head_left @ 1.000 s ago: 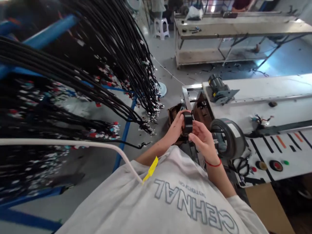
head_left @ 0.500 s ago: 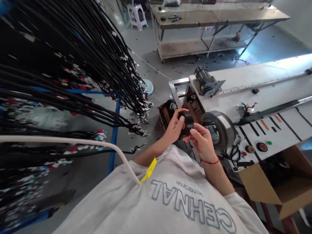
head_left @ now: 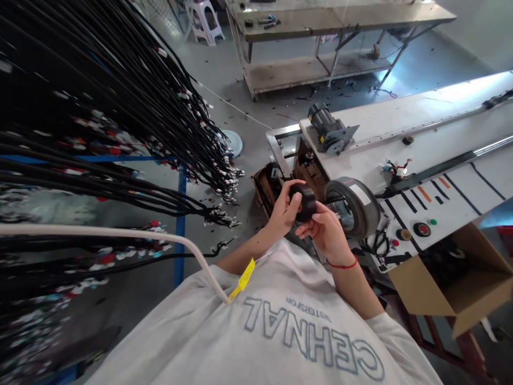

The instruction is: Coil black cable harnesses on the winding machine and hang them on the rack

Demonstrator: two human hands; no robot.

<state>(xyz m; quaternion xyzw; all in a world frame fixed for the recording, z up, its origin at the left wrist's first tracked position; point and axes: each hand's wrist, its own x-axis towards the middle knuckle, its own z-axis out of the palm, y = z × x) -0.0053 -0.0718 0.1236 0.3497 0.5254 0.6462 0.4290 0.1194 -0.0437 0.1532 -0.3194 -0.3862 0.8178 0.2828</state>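
Both hands meet in front of my chest around a small black roll of tape (head_left: 306,201). My left hand (head_left: 284,209) wraps the roll from the left, thumb laid across its face. My right hand (head_left: 325,230), a red string on its wrist, pinches the roll's lower right edge with the fingertips. The roll sits just left of a large grey spool (head_left: 355,206) mounted at the end of a white machine bench (head_left: 404,133).
A dense bundle of black cables (head_left: 120,123) with white and red ends hangs over a blue rack (head_left: 179,235) on the left. An open cardboard box (head_left: 457,289) stands at lower right. A metal workbench (head_left: 320,21) and white stool (head_left: 202,18) are farther back.
The view has swung down and to the right, so everything shifted left in frame. Both hands stay on the black roll, which has turned slightly between the fingers.
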